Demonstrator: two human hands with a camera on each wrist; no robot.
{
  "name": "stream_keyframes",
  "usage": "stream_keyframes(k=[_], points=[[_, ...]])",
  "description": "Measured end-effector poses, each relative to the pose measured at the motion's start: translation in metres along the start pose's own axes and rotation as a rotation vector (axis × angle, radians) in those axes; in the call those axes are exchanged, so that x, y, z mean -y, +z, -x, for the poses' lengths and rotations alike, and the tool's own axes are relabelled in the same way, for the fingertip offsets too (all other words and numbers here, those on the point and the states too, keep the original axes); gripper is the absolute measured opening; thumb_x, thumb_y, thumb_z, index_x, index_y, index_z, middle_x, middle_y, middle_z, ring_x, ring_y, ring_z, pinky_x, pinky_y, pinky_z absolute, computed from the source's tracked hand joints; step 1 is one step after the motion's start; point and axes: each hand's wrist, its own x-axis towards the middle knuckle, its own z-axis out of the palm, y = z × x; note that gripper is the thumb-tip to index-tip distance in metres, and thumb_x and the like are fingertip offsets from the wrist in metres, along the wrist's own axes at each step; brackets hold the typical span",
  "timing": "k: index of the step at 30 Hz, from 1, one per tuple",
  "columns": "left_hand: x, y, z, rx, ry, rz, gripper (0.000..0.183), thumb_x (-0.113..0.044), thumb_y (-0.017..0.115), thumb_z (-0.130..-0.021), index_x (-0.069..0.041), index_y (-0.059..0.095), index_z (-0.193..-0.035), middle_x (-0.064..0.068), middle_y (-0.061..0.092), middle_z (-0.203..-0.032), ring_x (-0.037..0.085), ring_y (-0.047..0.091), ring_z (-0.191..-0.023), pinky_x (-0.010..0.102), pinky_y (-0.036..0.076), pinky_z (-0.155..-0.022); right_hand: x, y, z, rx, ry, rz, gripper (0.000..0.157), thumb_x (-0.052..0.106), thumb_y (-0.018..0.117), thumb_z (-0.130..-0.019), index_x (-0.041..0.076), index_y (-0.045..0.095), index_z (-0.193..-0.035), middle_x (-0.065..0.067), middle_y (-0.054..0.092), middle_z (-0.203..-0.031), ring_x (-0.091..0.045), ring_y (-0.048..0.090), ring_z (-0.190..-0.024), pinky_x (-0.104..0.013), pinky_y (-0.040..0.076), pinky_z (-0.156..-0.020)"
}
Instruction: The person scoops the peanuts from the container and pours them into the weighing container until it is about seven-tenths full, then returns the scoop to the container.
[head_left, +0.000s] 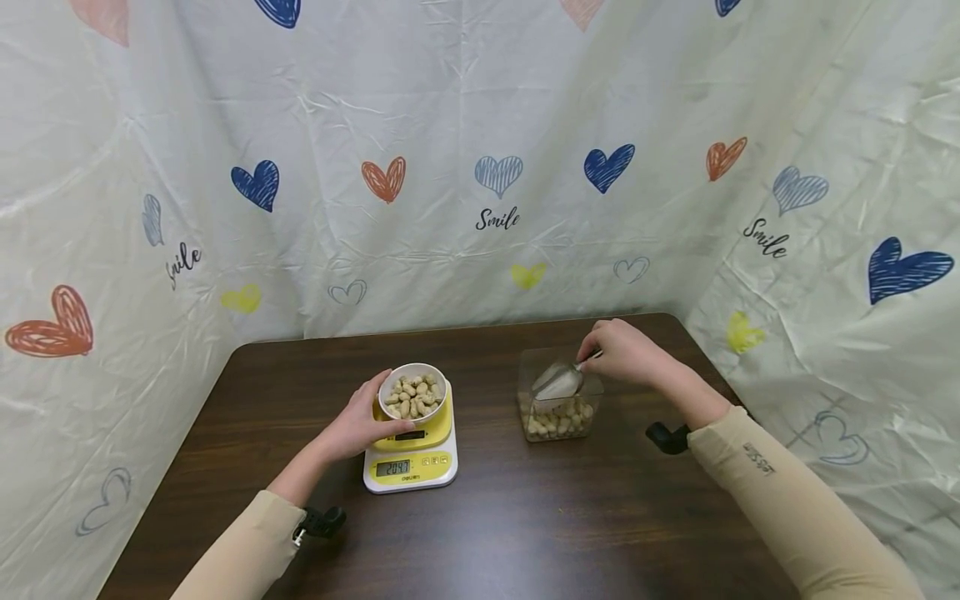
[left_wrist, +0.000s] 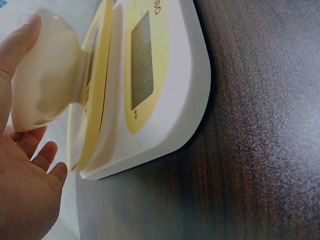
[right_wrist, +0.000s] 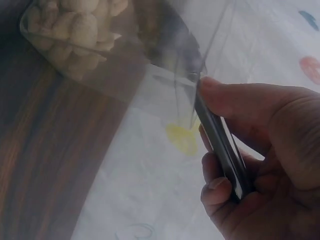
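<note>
A white bowl (head_left: 442, 386) of peanuts in their shells (head_left: 414, 397) stands on a yellow and white kitchen scale (head_left: 375, 481). The scale's display seems to read 204.7. My left hand (head_left: 363, 423) holds the bowl from its left side; in the left wrist view the thumb lies against the bowl's wall (left_wrist: 50, 65) and the other fingers go round behind it. Over a clear plastic container (head_left: 531, 360) with more peanuts (head_left: 558, 421), my right hand (head_left: 621, 350) grips the handle of a metal scoop (head_left: 561, 382). The scoop's head tilts down into the container, above the peanuts.
Both the scale and the container stand on a dark brown wooden table (head_left: 510, 525). A white curtain (head_left: 450, 100) printed with hearts hangs behind the table and along its sides. Dark wrist mounts (head_left: 324, 522) sit under both forearms.
</note>
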Motion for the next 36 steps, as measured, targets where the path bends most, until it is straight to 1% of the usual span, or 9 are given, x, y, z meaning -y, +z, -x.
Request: stream_keyframes(k=[7, 11, 13, 18, 21, 24, 28, 32, 36], points=[[0.000, -0.001, 0.000, 0.004, -0.003, -0.003, 0.110, -0.059, 0.075, -0.065, -0.021, 0.015, -0.149, 0.011, 0.023, -0.146, 0.029, 0.022, -0.132, 0.057, 0.024, -0.100, 0.004, 0.008, -0.003, 0.013, -0.012, 0.009, 0.005, 0.020, 0.074, -0.080, 0.019, 0.073, -0.085, 0.002, 0.059, -0.086, -0.015, 0.054, -0.080, -0.035, 0.046, -0.069], [0.000, -0.002, 0.000, -0.001, -0.003, 0.000, 0.109, -0.059, 0.076, -0.064, -0.023, 0.016, -0.149, 0.009, 0.025, -0.145, 0.028, 0.024, -0.131, 0.056, 0.025, -0.100, 0.009, 0.012, -0.003, -0.005, -0.011, 0.030, 0.006, 0.021, 0.075, -0.079, 0.019, 0.073, -0.084, 0.001, 0.059, -0.089, -0.021, 0.051, -0.088, -0.039, 0.041, -0.079], [0.001, -0.002, 0.000, 0.001, -0.002, -0.003, 0.109, -0.059, 0.075, -0.065, -0.023, 0.016, -0.149, 0.009, 0.025, -0.144, 0.028, 0.024, -0.130, 0.056, 0.026, -0.100, 0.010, 0.013, -0.003, -0.022, -0.006, 0.044, 0.006, 0.022, 0.075, -0.079, 0.020, 0.073, -0.084, 0.001, 0.058, -0.089, -0.023, 0.047, -0.091, -0.041, 0.039, -0.081], [0.003, -0.001, -0.001, -0.001, -0.002, -0.005, 0.109, -0.058, 0.076, -0.065, -0.022, 0.015, -0.149, 0.009, 0.025, -0.145, 0.028, 0.024, -0.131, 0.056, 0.026, -0.100, 0.011, 0.017, -0.002, -0.059, 0.002, 0.094, 0.009, 0.025, 0.076, -0.078, 0.023, 0.074, -0.086, 0.002, 0.054, -0.091, -0.023, 0.041, -0.093, -0.039, 0.037, -0.076], [0.003, -0.001, 0.000, -0.002, -0.003, 0.005, 0.111, -0.058, 0.076, -0.065, -0.024, 0.014, -0.149, 0.010, 0.022, -0.146, 0.028, 0.022, -0.132, 0.056, 0.024, -0.101, 0.009, 0.019, -0.001, -0.079, 0.004, 0.099, 0.015, 0.027, 0.076, -0.078, 0.024, 0.074, -0.093, 0.002, 0.054, -0.097, -0.023, 0.040, -0.096, -0.040, 0.037, -0.077], [0.004, 0.000, 0.000, -0.002, -0.002, 0.018, 0.113, -0.059, 0.076, -0.064, -0.026, 0.011, -0.150, 0.010, 0.019, -0.148, 0.028, 0.021, -0.133, 0.056, 0.023, -0.102, 0.007, 0.021, 0.002, -0.110, 0.008, 0.082, 0.024, 0.028, 0.075, -0.078, 0.024, 0.071, -0.102, 0.001, 0.054, -0.107, -0.025, 0.040, -0.103, -0.045, 0.036, -0.082], [0.002, 0.000, 0.002, -0.007, 0.000, 0.021, 0.115, -0.060, 0.076, -0.063, -0.028, 0.008, -0.150, 0.010, 0.017, -0.149, 0.028, 0.019, -0.134, 0.056, 0.023, -0.102, 0.004, 0.020, 0.007, -0.160, 0.029, 0.054, 0.033, 0.030, 0.072, -0.081, 0.026, 0.065, -0.113, -0.001, 0.051, -0.119, -0.029, 0.038, -0.114, -0.051, 0.031, -0.090], [-0.002, -0.002, 0.004, -0.014, 0.010, 0.007, 0.116, -0.060, 0.077, -0.063, -0.028, 0.007, -0.150, 0.009, 0.015, -0.150, 0.028, 0.016, -0.135, 0.057, 0.022, -0.102, 0.000, 0.016, 0.013, -0.209, 0.036, 0.024, 0.040, 0.030, 0.069, -0.084, 0.025, 0.059, -0.122, -0.004, 0.047, -0.128, -0.030, 0.034, -0.120, -0.050, 0.030, -0.094], [-0.005, -0.006, 0.005, -0.027, 0.035, 0.004, 0.116, -0.058, 0.078, -0.063, -0.025, 0.008, -0.150, 0.006, 0.017, -0.150, 0.027, 0.015, -0.136, 0.057, 0.021, -0.102, -0.004, 0.010, 0.019, -0.262, 0.035, 0.002, 0.045, 0.029, 0.068, -0.086, 0.021, 0.055, -0.128, -0.006, 0.045, -0.131, -0.032, 0.032, -0.123, -0.050, 0.028, -0.095]])
